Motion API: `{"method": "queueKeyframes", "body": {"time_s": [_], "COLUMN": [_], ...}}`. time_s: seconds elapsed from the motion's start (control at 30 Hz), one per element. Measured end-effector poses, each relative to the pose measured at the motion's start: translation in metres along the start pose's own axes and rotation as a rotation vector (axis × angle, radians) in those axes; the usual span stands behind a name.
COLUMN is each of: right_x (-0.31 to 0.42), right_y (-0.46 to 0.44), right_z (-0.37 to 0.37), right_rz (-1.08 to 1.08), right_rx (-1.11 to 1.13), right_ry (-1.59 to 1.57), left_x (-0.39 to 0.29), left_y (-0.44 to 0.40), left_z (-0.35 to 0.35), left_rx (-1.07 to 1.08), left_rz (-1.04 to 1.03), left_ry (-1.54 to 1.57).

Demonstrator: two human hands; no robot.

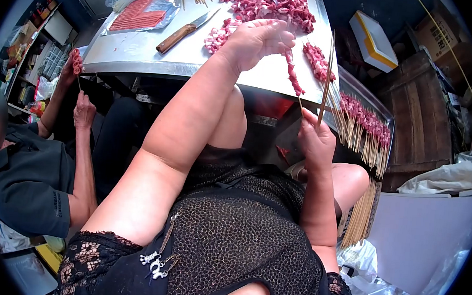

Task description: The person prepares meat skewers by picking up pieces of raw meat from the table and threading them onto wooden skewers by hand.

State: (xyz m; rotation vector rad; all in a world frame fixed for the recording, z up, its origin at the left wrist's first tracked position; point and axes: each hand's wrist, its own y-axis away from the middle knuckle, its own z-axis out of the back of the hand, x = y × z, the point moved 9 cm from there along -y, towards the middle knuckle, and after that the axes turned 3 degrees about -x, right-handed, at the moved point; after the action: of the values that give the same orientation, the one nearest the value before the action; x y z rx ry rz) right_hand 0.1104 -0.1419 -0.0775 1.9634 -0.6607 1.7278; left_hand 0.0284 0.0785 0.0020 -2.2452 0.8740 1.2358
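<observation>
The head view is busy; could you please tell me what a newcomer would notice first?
Probably the heap of red meat at the far side of the white table comes first. The meat-threaded skewer between left hand and right hand follows, then the rows of skewers right of the table.

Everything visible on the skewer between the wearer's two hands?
The skewer is a thin, wood-looking stick strung with small red meat pieces, some paler, in a narrow, uneven row. It slants: the meat end is uppermost at the left hand, whose fingers hide the tip; the bare lower end runs into the right hand, which grips it along with other bare sticks. The meat shows against the white table near its edge.
</observation>
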Motion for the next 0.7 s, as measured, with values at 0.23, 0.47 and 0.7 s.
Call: {"method": "queueKeyframes", "body": {"time_s": [0.23, 0.47, 0.7], "right_x": [0.008, 0.016, -0.001], "right_y": [0.001, -0.005, -0.005], "right_z": [0.005, -0.01, -0.03], "right_rz": [0.111, 0.07, -0.219], "right_rx": [-0.065, -0.024, 0.094], "right_ry": [0.063, -0.001, -0.293], "left_x": [0.006, 0.019, 0.021], "left_y": [0.006, 0.008, 0.008], "left_z": [-0.013, -0.028, -0.024], "left_rx": [0.012, 0.138, 0.111], "left_rz": [0.004, 0.051, 0.057], "left_ry": [0.04, 0.096, 0.158]}}
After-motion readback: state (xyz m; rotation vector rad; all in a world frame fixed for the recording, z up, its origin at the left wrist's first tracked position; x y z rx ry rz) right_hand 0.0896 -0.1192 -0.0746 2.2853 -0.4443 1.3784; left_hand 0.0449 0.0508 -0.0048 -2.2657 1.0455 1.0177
